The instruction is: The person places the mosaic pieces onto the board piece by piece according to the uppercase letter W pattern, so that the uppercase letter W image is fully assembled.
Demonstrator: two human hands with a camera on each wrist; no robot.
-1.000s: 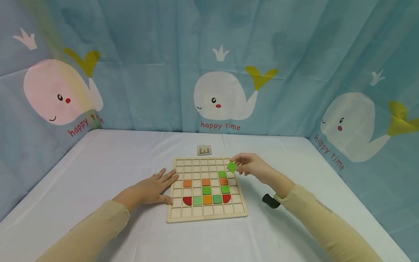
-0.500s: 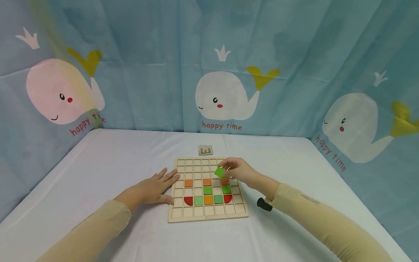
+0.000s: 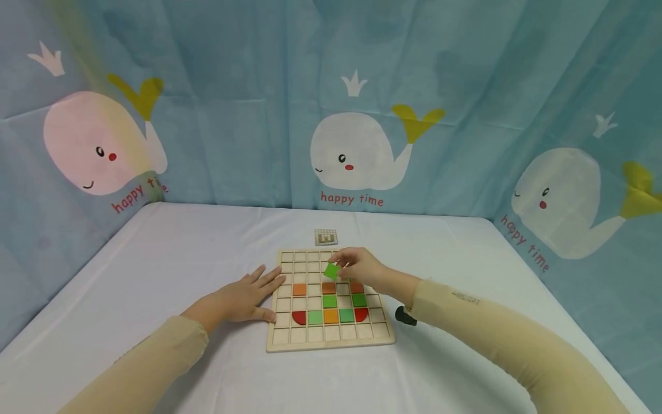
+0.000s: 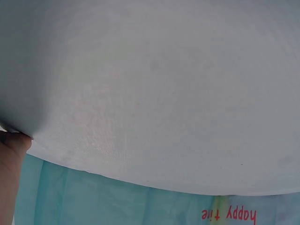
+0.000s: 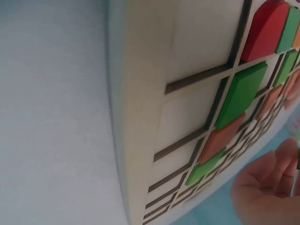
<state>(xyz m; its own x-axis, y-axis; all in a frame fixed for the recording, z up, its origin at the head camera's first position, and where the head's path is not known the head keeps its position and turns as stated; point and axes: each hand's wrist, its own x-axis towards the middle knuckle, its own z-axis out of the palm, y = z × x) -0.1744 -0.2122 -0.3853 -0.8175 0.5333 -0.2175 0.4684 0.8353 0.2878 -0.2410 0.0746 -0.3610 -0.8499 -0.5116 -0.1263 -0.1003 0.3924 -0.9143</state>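
Observation:
My right hand pinches a bright green square tile between thumb and fingers, above the middle columns of a wooden grid board. Just nearer than that tile lies an orange tile in its cell, with a green tile below it. Another green tile, hidden behind the hand in the head view, shows in the right wrist view. My left hand rests with spread fingers on the board's left edge. Along a near row sit red quarter-round pieces with green and orange squares between them.
A small card with a grid pattern lies behind the board on the white tablecloth. A black object shows beside my right sleeve. Blue whale-print curtains enclose the back and sides.
My right hand has moved left across the board, carrying the green tile from the right edge to above the middle columns. The left hand keeps its place on the edge.

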